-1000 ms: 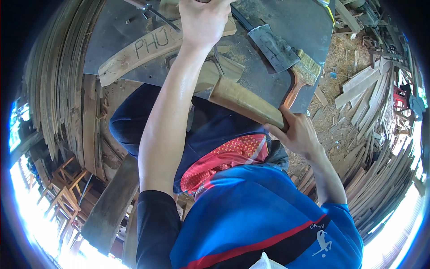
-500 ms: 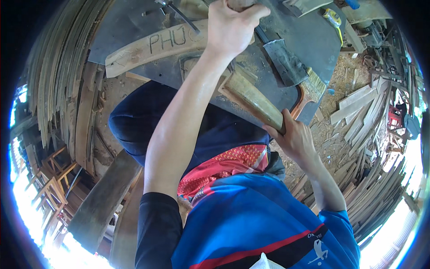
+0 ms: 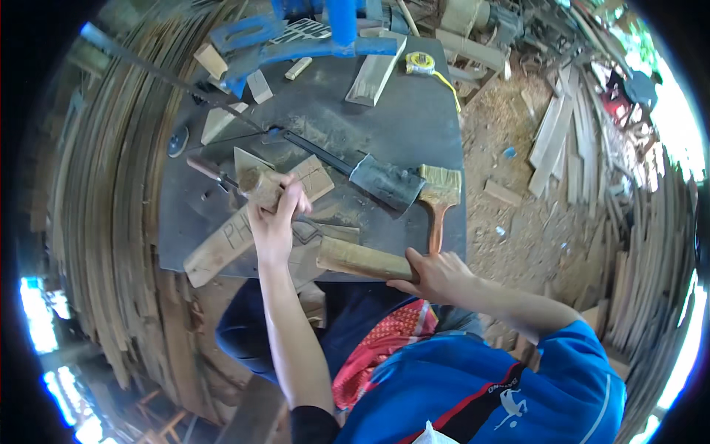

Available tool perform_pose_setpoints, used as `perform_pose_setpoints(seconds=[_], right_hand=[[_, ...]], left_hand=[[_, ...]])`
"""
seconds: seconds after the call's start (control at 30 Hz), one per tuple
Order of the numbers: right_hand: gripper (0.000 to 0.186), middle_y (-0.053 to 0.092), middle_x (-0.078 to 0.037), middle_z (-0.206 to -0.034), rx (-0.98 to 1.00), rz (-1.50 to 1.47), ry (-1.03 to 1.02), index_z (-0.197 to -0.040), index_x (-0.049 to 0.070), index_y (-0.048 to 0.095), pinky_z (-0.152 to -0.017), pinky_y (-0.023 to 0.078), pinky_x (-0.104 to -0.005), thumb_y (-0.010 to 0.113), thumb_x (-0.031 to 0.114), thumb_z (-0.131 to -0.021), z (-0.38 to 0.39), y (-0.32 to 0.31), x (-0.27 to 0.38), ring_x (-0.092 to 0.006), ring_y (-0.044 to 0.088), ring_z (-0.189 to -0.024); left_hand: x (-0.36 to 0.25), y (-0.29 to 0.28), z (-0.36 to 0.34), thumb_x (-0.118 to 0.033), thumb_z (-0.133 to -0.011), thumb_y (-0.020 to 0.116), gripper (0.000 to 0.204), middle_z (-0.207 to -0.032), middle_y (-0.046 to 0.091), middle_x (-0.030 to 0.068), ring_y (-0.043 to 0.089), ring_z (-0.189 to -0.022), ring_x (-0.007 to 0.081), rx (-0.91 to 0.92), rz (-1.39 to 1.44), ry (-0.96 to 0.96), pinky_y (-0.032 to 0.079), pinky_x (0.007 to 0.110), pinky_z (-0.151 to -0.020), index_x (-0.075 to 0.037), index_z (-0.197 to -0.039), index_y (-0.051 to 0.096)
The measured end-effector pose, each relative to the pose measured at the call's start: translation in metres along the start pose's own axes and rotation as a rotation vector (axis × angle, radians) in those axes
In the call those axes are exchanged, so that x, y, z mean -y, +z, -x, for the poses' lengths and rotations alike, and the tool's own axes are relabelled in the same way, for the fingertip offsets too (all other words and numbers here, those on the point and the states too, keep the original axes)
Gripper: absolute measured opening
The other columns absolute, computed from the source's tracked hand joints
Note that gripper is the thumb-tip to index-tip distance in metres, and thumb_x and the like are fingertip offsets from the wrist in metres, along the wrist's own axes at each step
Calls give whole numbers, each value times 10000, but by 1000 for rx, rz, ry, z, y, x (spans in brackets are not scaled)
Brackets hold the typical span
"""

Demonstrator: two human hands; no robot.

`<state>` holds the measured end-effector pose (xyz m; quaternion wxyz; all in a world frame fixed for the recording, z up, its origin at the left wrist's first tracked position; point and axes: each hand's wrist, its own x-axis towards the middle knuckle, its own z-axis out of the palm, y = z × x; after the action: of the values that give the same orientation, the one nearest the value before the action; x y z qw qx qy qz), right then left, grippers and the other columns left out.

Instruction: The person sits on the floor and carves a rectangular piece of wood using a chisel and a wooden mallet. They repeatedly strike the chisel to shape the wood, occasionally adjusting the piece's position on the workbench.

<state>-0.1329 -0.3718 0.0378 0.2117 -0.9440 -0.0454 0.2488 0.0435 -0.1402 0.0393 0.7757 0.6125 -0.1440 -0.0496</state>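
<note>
My left hand (image 3: 275, 222) grips a round wooden handle (image 3: 255, 181) held upright over a board (image 3: 208, 260) with lettering along it; the handle's lower end is hidden. My right hand (image 3: 436, 275) is closed round a thick wooden bar (image 3: 359, 259), lying roughly level to the right of my left hand. A wide brush (image 3: 441, 191) and a dark metal blade on a long handle (image 3: 381, 185) lie beyond the bar. A slim tool (image 3: 208, 169) is left of the upright handle.
The dark tabletop (image 3: 399, 126) holds a yellow tape measure (image 3: 420, 64), a pale batten (image 3: 376, 70) and small offcuts (image 3: 260, 87). A blue metal frame (image 3: 342, 29) stands at the back. Stacked planks (image 3: 126, 222) line the left; more planks (image 3: 562, 140) and scraps lie on the right.
The view has shifted, showing more tabletop and the blue frame; my hands appear lower and the board further down the picture. Both hands keep their grips.
</note>
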Motion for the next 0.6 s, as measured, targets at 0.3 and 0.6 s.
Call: perform_pose_setpoints(seconds=[0.3,0.6], right_hand=[[693,650,-266,-662,-56,-109,35,-992,-16,581,-633,565,-543,591,674,-927,2,15,-1,-468,693,-682],[677,646,-296,-678,-62,-168,-15,-987,-60,581,-621,554,-554,634,613,-931,-4,13,-7,-500,684,-694]], left_hand=[[-44,-33,30,-841,-870,472,971,-1616,395,68,480,-1360,259,-237,1116,216,277,516,-1195,-153,-1553,412],[-75,-28,48,-734,-942,474,839,-1543,479,-1,539,-1258,219,-138,1095,355,278,464,-1170,-156,-1547,408]])
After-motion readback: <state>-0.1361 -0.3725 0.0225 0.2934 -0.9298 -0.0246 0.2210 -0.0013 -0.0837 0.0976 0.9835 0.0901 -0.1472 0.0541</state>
